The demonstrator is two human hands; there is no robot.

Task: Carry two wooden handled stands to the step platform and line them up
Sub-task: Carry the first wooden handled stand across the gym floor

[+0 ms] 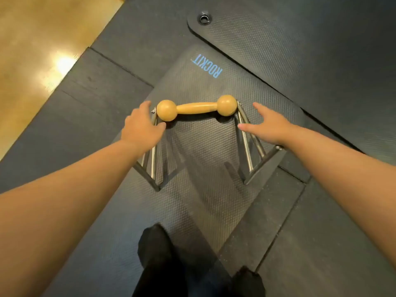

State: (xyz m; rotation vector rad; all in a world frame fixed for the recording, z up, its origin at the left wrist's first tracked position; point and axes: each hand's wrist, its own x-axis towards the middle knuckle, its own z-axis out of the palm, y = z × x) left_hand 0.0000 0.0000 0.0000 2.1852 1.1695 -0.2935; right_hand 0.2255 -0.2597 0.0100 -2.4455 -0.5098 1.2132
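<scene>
One wooden handled stand (pixel 196 108) rests upright on a dark textured mat (pixel 192 151). It has a pale wooden bar with a ball at each end and slanted steel legs down to two base rails. My left hand (pixel 140 127) is at the left ball, fingers spread, thumb touching the left leg. My right hand (pixel 267 125) hovers open beside the right legs, fingers apart. Neither hand grips anything. A second stand and the step platform are not in view.
The mat bears blue "ROCKIT" lettering (pixel 207 65). A second dark mat with a metal eyelet (pixel 205 18) lies behind it. Black rubber floor tiles surround both, and a shiny yellow floor (pixel 38 50) runs along the left. My dark-clothed feet (pixel 158 254) stand at the mat's near end.
</scene>
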